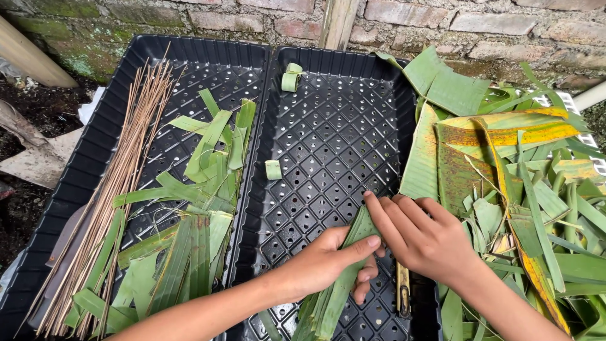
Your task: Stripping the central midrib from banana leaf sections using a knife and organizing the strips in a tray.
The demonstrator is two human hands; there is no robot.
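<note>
My left hand (334, 259) grips a bundle of long green leaf strips (331, 297) over the right black perforated tray (328, 126). My right hand (423, 237) rests its fingers on the top end of the same bundle, fingertips touching the strips beside my left thumb. A knife with a yellowish handle (403, 290) lies in the tray just under my right hand. Two small rolled leaf rings lie in this tray: one (291, 77) near the far rim, one (273, 169) at the left side.
The left black tray (113, 101) holds thin brown sticks (120, 183) and cut leaf strips (202, 208). A heap of banana leaves (511, 170) lies to the right. A brick wall (442, 25) stands behind; bare soil lies at the left.
</note>
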